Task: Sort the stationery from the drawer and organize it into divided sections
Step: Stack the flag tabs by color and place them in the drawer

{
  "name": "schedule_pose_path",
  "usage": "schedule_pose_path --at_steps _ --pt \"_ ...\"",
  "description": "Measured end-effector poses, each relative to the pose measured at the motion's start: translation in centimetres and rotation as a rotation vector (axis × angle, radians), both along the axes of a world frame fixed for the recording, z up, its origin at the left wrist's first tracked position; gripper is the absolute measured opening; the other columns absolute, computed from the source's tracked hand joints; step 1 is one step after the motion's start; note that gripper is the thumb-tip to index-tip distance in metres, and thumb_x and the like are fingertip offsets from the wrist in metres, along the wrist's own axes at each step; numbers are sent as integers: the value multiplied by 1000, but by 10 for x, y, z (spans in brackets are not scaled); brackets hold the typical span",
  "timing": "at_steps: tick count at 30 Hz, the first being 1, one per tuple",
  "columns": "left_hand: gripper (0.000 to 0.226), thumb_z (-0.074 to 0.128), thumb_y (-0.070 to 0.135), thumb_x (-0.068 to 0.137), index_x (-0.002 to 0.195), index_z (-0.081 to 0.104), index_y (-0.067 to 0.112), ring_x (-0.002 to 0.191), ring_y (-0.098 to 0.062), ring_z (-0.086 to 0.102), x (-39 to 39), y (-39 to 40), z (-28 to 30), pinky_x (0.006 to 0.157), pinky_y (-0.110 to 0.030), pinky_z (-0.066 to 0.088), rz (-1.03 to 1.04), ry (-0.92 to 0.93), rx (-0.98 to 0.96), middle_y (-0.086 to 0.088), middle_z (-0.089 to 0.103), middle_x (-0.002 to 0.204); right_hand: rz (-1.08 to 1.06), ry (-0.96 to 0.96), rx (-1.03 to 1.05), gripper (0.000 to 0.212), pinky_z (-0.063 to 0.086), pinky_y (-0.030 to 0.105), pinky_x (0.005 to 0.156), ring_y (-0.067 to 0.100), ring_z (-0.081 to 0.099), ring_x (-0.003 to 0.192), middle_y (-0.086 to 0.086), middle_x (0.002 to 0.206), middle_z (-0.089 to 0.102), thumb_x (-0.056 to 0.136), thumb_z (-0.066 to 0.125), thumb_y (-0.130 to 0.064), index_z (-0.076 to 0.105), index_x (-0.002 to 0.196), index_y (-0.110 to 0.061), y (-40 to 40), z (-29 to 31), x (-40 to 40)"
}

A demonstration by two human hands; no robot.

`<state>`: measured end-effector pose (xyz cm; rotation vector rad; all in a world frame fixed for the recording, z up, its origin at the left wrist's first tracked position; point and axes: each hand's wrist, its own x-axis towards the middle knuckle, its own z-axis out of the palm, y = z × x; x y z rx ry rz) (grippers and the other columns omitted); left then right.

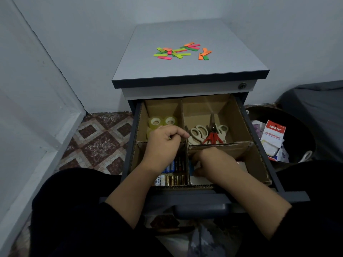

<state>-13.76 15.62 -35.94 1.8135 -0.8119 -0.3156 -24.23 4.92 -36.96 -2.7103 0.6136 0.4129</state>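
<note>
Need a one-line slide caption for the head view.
Both hands reach into a cardboard-divided drawer holding tape, scissors and batteries.

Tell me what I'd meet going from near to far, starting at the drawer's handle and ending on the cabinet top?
Drawer handle → batteries → right hand → left hand → scissors and tape rolls → keyhole → coloured sticky tabs.

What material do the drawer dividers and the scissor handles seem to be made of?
The drawer dividers look like plain brown corrugated cardboard, matte: fluted, ragged cut edges show along the front wall. The scissor handles look like smooth moulded plastic, beige with a slight sheen; one smaller pair has red handles, probably plastic too.
</note>
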Motion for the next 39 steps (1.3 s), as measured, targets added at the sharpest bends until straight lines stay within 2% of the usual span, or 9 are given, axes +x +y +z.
schedule_pose_path --at_steps 3,9,18,21,24,29,32,35,39 --pt "37 49 -5 89 78 73 21 51 4 46 -1 1 1 63 -37 43 13 4 13 19 55 63 0 24 13 32 52 33 80 22 60 99 2 106 63 85 67 -31 64 117 -28 -1 1 1" --pt "37 49 -5 90 79 73 20 50 4 46 -4 1 2 70 -43 42 27 15 27 18 54 62 5 65 12 29 53 35 82 22 60 100 3 109 63 86 65 -30 65 115 -27 0 5 3" --pt "38 47 -2 93 78 70 24 46 5 50 1 3 2 44 -5 32 14 44 35 -1 67 91 -283 62 -172 13 46 30 69 26 62 95 3 90 58 86 64 -16 63 97 -10 -4 13 -24" --pt "35 47 -4 93 81 72 18 43 -3 45 -1 1 4 38 -22 36 6 57 35 11 54 66 -263 198 -94 19 47 32 73 24 61 97 0 79 48 88 64 -19 64 106 -12 -8 8 -8" --pt "37 48 -5 91 78 72 20 47 -7 47 -3 1 4 64 -41 40 13 49 38 17 52 61 -223 345 32 33 48 34 85 25 57 108 7 113 59 91 61 -26 61 123 -16 -11 6 9" --pt "37 47 -5 92 79 71 19 45 9 49 -1 2 3 42 -3 29 -2 33 38 9 58 70 -151 358 47 37 49 36 92 26 56 112 8 125 57 91 60 -31 59 126 -19 -11 11 11" --pt "35 46 -6 92 81 72 15 46 11 49 -3 1 5 42 -1 29 -11 35 31 13 56 67 -119 316 32 39 50 37 94 26 56 113 7 125 58 90 62 -33 60 126 -18 -6 12 8" --pt "34 47 -7 91 82 73 12 45 10 49 -4 1 5 41 -21 33 -10 33 22 18 52 61 -86 236 7 36 51 39 93 25 58 110 6 121 60 88 64 -30 62 123 -19 -3 10 7" --pt "37 47 -6 91 79 72 17 35 0 40 -3 0 2 38 -8 27 -8 54 22 15 52 48 -52 243 7 38 51 38 92 25 57 110 6 120 60 88 64 -31 61 125 -22 -1 13 8"
